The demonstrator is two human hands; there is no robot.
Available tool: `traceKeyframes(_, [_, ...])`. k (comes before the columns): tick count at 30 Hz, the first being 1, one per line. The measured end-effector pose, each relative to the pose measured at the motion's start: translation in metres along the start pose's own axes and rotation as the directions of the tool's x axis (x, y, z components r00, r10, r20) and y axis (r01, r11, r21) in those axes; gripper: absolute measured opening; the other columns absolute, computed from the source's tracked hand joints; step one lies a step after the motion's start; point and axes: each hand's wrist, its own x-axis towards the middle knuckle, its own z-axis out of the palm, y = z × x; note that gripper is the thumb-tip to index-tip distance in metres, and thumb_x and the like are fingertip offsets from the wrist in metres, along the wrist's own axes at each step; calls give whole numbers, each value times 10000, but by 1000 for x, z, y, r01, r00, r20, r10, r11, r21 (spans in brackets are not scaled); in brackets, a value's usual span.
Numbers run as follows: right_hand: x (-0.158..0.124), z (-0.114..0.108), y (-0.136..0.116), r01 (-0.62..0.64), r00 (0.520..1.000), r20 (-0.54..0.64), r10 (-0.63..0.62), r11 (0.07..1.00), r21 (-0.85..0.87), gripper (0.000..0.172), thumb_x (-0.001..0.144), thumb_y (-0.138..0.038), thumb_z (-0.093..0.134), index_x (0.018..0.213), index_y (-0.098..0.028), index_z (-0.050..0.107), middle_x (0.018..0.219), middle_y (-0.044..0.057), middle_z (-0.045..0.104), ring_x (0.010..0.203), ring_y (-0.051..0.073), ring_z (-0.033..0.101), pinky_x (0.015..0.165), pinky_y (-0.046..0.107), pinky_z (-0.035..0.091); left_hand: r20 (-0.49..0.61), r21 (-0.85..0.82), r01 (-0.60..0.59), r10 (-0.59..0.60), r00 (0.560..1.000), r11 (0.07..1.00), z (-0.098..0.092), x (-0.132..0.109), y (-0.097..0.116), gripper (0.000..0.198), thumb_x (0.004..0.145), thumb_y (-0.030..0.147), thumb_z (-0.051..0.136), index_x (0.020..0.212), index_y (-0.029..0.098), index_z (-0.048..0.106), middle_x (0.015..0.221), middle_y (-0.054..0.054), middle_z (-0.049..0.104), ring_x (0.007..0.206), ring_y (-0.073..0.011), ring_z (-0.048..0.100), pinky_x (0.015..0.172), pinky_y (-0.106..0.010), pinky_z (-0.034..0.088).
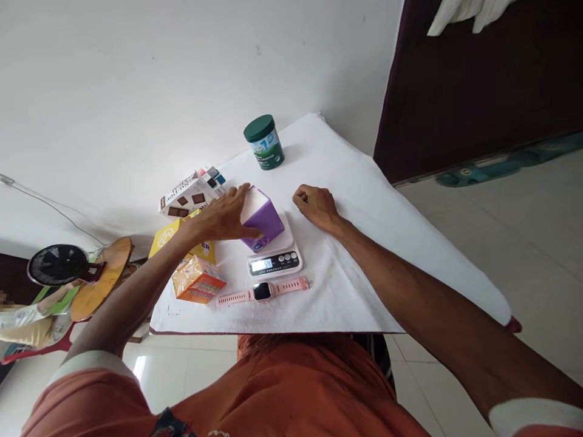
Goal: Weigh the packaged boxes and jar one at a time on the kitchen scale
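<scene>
A fan point(57, 264), draped table point(328, 149) and tiles point(523, 224) suggest a home.

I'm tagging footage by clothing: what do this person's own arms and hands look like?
The left hand and right hand show no gloves, rings or wristwatch. The left sleeve is rust-orange, ending in a broad white band; the right sleeve shows a similar band.

The single head-worn camera is looking forward and down, sitting just behind and above the counter's point(346, 164) near edge and facing across its far corner toward the white wall point(182, 73).
</scene>
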Motion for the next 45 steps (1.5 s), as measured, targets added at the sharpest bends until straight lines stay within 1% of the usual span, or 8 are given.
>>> traceKeyframes(4, [-2,-1,0,9,1000,20,-9,1000,-9,204,947,-226,547,963,-204,749,898,63,803,830,213,704,778,303,446,74,-26,42,-40,996,999,-9,20,-19,846,821,493,754,1540,200,418,1418,-174,665,1282,-369,663,1072,-487,551])
traceKeyframes(8, [-4,-3,-3,-3,999,39,3,1000,-21,185,970,-232,540,930,-219,720,920,62,806,868,210,726,777,293,446,-44,-86,233,-237,971,969,-33,62,-46,716,823,502,768,1421,199,517,1326,-175,704,1183,-363,709,927,-437,596])
traceKeyframes(14, [-5,-3,1,44,999,31,-44,999,8,175,960,-251,524,833,-253,645,838,28,785,808,208,724,742,297,443,-123,-455,441,-544,830,774,-34,149,-70,894,741,455,904,1453,121,477,1356,-290,661,1048,-394,757,761,-420,612])
traceKeyframes(19, [-6,0,6,63,998,12,-64,996,71,179,945,-278,503,799,-267,606,762,12,748,725,211,690,703,306,441,-122,-569,496,-663,738,656,-18,192,-87,983,726,481,919,1474,59,440,1432,-358,582,1151,-425,718,700,-397,606])
traceKeyframes(25, [-6,1,7,57,998,5,-58,994,94,192,941,-314,488,788,-270,595,743,12,728,702,213,669,692,313,431,-173,-601,485,-696,697,635,-7,225,-88,842,844,352,781,1517,76,358,1519,-333,508,1391,-412,576,936,-440,573])
traceKeyframes(29, [-6,1,7,41,999,7,-42,994,97,187,946,-325,491,793,-271,585,761,17,738,706,211,674,694,312,430,-238,-573,411,-624,744,709,9,241,-81,868,806,295,780,1513,75,327,1544,-349,447,1467,-448,490,1093,-505,472])
traceKeyframes(37, [-8,-3,4,20,999,32,-23,997,81,180,925,-349,506,804,-273,616,782,37,756,746,228,704,727,326,467,-163,-555,422,-591,790,717,5,213,-88,967,805,442,825,1556,97,323,1642,-355,310,1394,-437,551,989,-459,530])
traceKeyframes(45, [-9,-5,2,5,998,56,-10,996,94,201,860,-422,520,807,-262,629,802,62,757,788,253,710,805,374,498,-211,-426,323,-440,873,845,-36,95,-128,693,801,463,842,1379,159,613,1463,-190,629,1324,-364,592,1105,-461,501])
